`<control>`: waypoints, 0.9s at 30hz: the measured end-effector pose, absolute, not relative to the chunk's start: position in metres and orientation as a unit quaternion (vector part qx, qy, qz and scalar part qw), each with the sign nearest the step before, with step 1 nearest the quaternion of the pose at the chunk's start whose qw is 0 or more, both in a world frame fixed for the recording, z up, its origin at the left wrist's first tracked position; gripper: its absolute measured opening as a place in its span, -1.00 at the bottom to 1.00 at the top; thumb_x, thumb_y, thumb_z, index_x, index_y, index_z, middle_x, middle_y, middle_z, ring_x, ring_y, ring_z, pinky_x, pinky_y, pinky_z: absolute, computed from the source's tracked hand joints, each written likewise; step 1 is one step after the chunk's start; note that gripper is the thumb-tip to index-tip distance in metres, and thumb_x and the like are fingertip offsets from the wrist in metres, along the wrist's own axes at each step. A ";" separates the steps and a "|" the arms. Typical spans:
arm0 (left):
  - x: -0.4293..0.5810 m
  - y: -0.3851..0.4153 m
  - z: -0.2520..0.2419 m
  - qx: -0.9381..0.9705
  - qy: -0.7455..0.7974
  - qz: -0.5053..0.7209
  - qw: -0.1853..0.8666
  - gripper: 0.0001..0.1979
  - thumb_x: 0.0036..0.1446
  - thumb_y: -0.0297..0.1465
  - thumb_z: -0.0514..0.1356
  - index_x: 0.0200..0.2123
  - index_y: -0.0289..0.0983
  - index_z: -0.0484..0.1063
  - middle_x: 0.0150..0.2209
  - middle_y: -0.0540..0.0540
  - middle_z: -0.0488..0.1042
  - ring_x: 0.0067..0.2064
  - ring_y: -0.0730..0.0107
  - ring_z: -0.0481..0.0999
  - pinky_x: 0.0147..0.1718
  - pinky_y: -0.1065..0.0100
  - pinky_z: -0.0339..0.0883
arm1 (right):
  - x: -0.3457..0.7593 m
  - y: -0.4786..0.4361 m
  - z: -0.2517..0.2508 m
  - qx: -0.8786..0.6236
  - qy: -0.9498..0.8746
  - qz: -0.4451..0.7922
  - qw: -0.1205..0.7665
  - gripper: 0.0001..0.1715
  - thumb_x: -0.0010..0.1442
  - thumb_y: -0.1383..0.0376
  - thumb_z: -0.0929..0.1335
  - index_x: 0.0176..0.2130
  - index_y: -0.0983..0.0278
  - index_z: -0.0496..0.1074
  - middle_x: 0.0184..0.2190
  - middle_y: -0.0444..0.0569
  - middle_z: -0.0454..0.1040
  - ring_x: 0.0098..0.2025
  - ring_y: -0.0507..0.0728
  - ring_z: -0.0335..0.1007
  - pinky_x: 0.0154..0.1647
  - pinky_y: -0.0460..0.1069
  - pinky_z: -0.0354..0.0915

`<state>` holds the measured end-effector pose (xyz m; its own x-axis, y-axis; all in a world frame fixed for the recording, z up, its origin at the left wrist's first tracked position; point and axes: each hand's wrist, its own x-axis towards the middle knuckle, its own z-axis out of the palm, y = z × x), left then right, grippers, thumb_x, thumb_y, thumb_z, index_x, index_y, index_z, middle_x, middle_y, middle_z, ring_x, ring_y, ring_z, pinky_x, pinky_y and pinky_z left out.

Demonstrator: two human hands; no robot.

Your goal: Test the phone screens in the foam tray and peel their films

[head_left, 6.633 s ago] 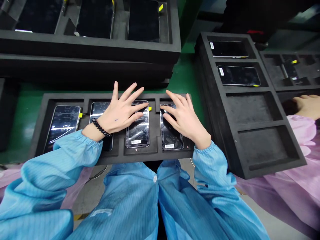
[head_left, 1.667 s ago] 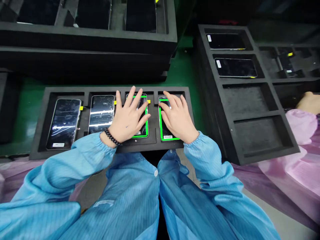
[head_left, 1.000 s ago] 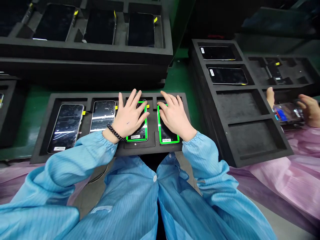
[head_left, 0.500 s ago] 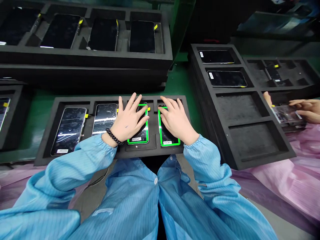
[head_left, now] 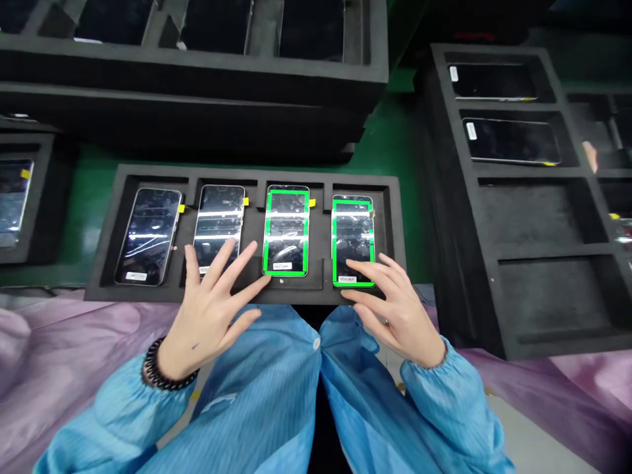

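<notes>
A black foam tray (head_left: 301,293) lies before me with several phones in its slots. The rightmost phone (head_left: 353,240) shows a green frame that is broken along its right side. My right hand (head_left: 395,303) is at its lower end, fingers apart, one fingertip over the glass. Beside it, another phone (head_left: 287,230) has a full green frame. My left hand (head_left: 214,306) is spread over the lower part of a dark-screened phone (head_left: 218,217), one fingertip near the framed phone's lower left corner. The far-left phone (head_left: 148,237) is dark too. Small yellow tabs stick out at the phones' sides.
Stacked foam trays (head_left: 197,72) holding phones stand behind. At the right, another tray (head_left: 486,263) has two phones (head_left: 511,139) in its upper slots. A further tray (head_left: 49,197) with a phone is at the left. Part of another person's hand (head_left: 590,157) shows at far right.
Both hands have drawn back toward me from the two green-framed screens, the left one also leftward. The right phone's green line is now broken on its right side. The view has shifted.
</notes>
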<state>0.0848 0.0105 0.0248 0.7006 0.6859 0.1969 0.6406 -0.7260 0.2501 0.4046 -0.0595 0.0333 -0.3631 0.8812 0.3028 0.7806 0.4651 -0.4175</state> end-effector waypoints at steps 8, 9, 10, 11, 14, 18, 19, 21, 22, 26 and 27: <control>0.095 0.014 0.028 0.916 0.357 0.182 0.006 -0.60 0.44 -0.16 -0.01 -0.08 -0.20 0.58 0.43 -0.17 0.22 0.48 -0.10 0.14 0.47 -0.30 -0.53 | 0.390 -0.041 0.042 -0.489 -0.833 0.082 0.245 -0.72 0.40 0.32 0.29 -0.12 0.26 0.62 0.20 0.17 0.51 0.19 0.26 0.44 0.36 0.32 0.27; 0.096 0.015 0.027 0.904 0.368 0.216 0.006 -0.59 0.44 -0.18 -0.03 -0.13 -0.19 0.59 0.39 -0.14 0.29 0.45 -0.07 0.19 0.49 -0.28 -0.47 | 0.384 -0.036 0.043 -0.484 -0.838 0.080 0.239 -0.71 0.41 0.30 0.28 -0.10 0.26 0.61 0.22 0.17 0.50 0.21 0.27 0.43 0.36 0.34 0.26; 0.096 0.016 0.024 0.887 0.381 0.259 0.004 -0.58 0.44 -0.20 -0.05 -0.18 -0.18 0.59 0.35 -0.11 0.36 0.43 -0.03 0.24 0.50 -0.26 -0.38 | 0.376 -0.030 0.044 -0.476 -0.845 0.080 0.231 -0.69 0.42 0.27 0.28 -0.08 0.26 0.61 0.24 0.18 0.48 0.23 0.28 0.42 0.37 0.35 0.24; 0.096 0.018 0.022 0.864 0.400 0.307 0.001 -0.56 0.44 -0.21 -0.07 -0.22 -0.18 0.60 0.30 -0.10 0.42 0.41 -0.01 0.28 0.50 -0.25 -0.30 | 0.368 -0.024 0.045 -0.465 -0.853 0.081 0.221 -0.67 0.44 0.24 0.27 -0.06 0.26 0.60 0.28 0.18 0.45 0.25 0.29 0.40 0.38 0.38 0.22; 0.095 0.025 0.011 0.778 0.490 0.392 0.003 -0.53 0.43 -0.24 -0.11 -0.28 -0.20 0.58 0.19 -0.10 0.49 0.36 0.04 0.32 0.45 -0.22 -0.06 | 0.343 -0.007 0.040 -0.426 -0.882 0.086 0.183 -0.63 0.46 0.18 0.24 0.00 0.25 0.57 0.37 0.16 0.33 0.30 0.30 0.35 0.43 0.45 0.12; 0.097 0.028 0.001 0.726 0.579 0.369 0.044 -0.53 0.44 -0.28 -0.15 -0.21 -0.20 0.57 0.21 -0.10 0.45 0.40 0.09 0.27 0.41 -0.14 0.10 | 0.317 0.010 0.030 -0.396 -0.903 0.092 0.138 -0.65 0.44 0.18 0.27 0.01 0.27 0.56 0.42 0.17 0.24 0.34 0.31 0.30 0.48 0.48 0.02; 0.097 0.028 0.000 0.719 0.580 0.381 0.041 -0.53 0.44 -0.28 -0.14 -0.22 -0.20 0.57 0.19 -0.11 0.46 0.39 0.09 0.28 0.41 -0.15 0.11 | 0.315 0.013 0.029 -0.392 -0.906 0.095 0.132 -0.66 0.44 0.18 0.28 0.00 0.27 0.57 0.42 0.17 0.24 0.34 0.31 0.30 0.48 0.48 0.02; 0.098 0.027 -0.002 0.706 0.577 0.409 0.031 -0.54 0.44 -0.26 -0.12 -0.25 -0.21 0.56 0.17 -0.13 0.48 0.37 0.07 0.31 0.40 -0.18 0.12 | 0.316 0.016 0.032 -0.384 -0.908 0.100 0.135 -0.65 0.45 0.18 0.27 -0.01 0.26 0.57 0.42 0.17 0.25 0.34 0.31 0.31 0.47 0.48 0.02; 0.099 0.027 -0.002 0.701 0.580 0.414 0.028 -0.54 0.44 -0.25 -0.12 -0.26 -0.20 0.56 0.17 -0.14 0.48 0.37 0.07 0.31 0.40 -0.20 0.12 | 0.319 0.017 0.035 -0.385 -0.906 0.102 0.142 -0.64 0.45 0.17 0.26 0.00 0.26 0.57 0.41 0.17 0.25 0.34 0.31 0.31 0.47 0.49 0.02; 0.099 0.027 -0.003 0.689 0.598 0.407 0.043 -0.53 0.44 -0.24 -0.15 -0.25 -0.13 0.55 0.19 -0.10 0.46 0.38 0.13 0.30 0.41 -0.17 0.12 | 0.347 0.015 0.053 -0.431 -0.879 0.098 0.179 -0.63 0.47 0.21 0.24 -0.03 0.23 0.61 0.38 0.17 0.31 0.35 0.32 0.28 0.48 0.49 -0.03; 0.099 0.027 -0.003 0.686 0.596 0.415 0.048 -0.54 0.44 -0.24 -0.14 -0.25 -0.12 0.55 0.18 -0.09 0.46 0.38 0.13 0.30 0.41 -0.16 0.12 | 0.353 0.013 0.056 -0.439 -0.875 0.096 0.180 -0.63 0.47 0.22 0.24 -0.07 0.22 0.62 0.36 0.16 0.33 0.35 0.32 0.28 0.48 0.48 -0.05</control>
<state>0.0989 0.0275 -0.0032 -0.0552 0.8576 0.5114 0.7775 -0.2844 0.5609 0.3533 0.0131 0.0558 -0.5496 0.8031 0.2303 0.7336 0.5958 -0.3270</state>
